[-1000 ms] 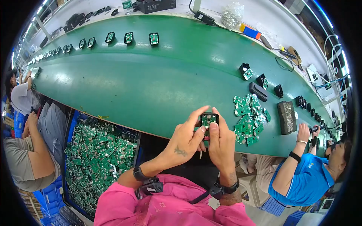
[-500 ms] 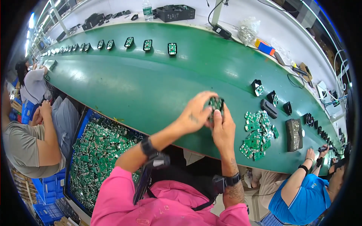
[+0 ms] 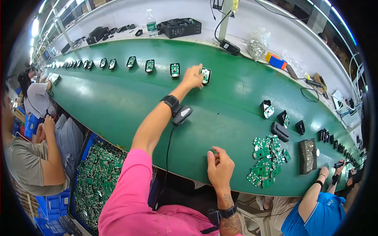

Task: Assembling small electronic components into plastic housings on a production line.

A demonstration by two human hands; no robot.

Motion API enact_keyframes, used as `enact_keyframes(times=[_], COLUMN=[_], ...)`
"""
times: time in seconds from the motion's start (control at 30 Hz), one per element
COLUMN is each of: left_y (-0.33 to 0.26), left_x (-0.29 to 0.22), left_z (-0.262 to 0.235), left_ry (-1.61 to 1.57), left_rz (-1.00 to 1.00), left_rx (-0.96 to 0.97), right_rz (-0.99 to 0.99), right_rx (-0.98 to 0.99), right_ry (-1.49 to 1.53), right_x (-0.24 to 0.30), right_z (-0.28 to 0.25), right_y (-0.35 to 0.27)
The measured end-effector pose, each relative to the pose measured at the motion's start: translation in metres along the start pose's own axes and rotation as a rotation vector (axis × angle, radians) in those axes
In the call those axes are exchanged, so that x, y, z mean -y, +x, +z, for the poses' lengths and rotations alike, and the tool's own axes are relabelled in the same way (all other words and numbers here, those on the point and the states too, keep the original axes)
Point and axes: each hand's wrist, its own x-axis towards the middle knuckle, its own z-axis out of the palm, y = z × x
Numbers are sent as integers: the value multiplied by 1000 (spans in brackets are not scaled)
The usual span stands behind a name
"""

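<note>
My left hand [image 3: 193, 77] reaches far across the green bench, its fingers at the left edge of a small black housing [image 3: 209, 73]. A green circuit board [image 3: 205, 77] sits inside that housing, which stands at the right end of a row of similar ones. Closest in that row is another filled black housing [image 3: 175, 70], just left of my hand. Near the front edge of the bench, my right hand [image 3: 220, 168] is loosely curled with nothing visible in it.
Loose circuit boards [image 3: 267, 161] lie piled on the right, beside a black case [image 3: 280, 131] and a dark foam block [image 3: 307, 156]. A large bin of boards [image 3: 100, 173] stands at lower left. One co-worker [image 3: 315, 212] sits at right, others at left.
Both hands were together over the bench around the board and housing. My left hand has carried it away to the row's end; my right hand has let go and drawn back.
</note>
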Motion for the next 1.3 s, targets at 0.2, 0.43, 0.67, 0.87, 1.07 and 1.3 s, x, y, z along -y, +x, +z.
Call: enact_keyframes(times=[0.2,0.43,0.67,0.87,1.07,1.3], left_y=[8,-6,-77,-148,-198,-222], left_x=[-12,41,-17,-69,-95,-119], left_z=[-74,-130,-122,-86,-65,-57], left_ry=[906,715,-142,-354,-270,-362], left_rz=[281,224,-2,24,-75,-168], left_rx=[4,98,407,677,731,686], right_rz=[53,45,42,286,443,416], right_rx=[1,20,3,134,294,289], right_ry=[57,97,96,505,959,928], right_x=[-3,2,1,2,71,70], right_z=[-4,3,4,-5,-34,-42], right_y=[4,3,-1,7,23,13])
